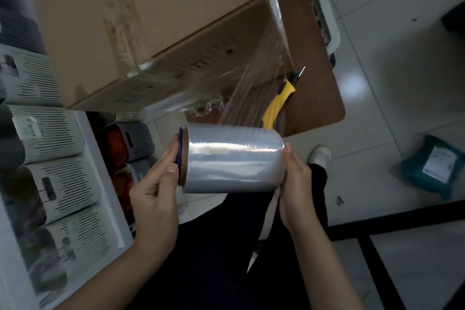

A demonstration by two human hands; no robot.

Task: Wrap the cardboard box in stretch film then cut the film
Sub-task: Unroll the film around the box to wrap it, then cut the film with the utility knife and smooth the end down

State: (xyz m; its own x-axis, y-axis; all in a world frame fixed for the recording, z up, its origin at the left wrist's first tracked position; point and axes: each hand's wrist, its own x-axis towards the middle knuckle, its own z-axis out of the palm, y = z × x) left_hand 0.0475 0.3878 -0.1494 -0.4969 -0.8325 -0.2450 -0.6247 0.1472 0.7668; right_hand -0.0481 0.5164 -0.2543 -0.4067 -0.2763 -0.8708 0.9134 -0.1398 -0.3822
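A large brown cardboard box [130, 20] fills the upper left and rests on a brown table [317, 78]. I hold a roll of clear stretch film [234, 161] sideways in front of it, below the box's near corner. My left hand [156, 199] presses the roll's left end with its purple cap. My right hand [297, 184] presses the right end. A stretched sheet of film [254, 91] runs from the roll up to the box's right edge. A yellow utility knife [279, 103] lies on the table behind that sheet, its blade pointing up and away.
White shelving with slotted grey bins [52, 133] stands at the left. A teal parcel [432, 169] lies on the tiled floor at the right. My dark trousers and a white shoe [319, 156] show below the roll. A white unit [324, 15] stands beyond the table.
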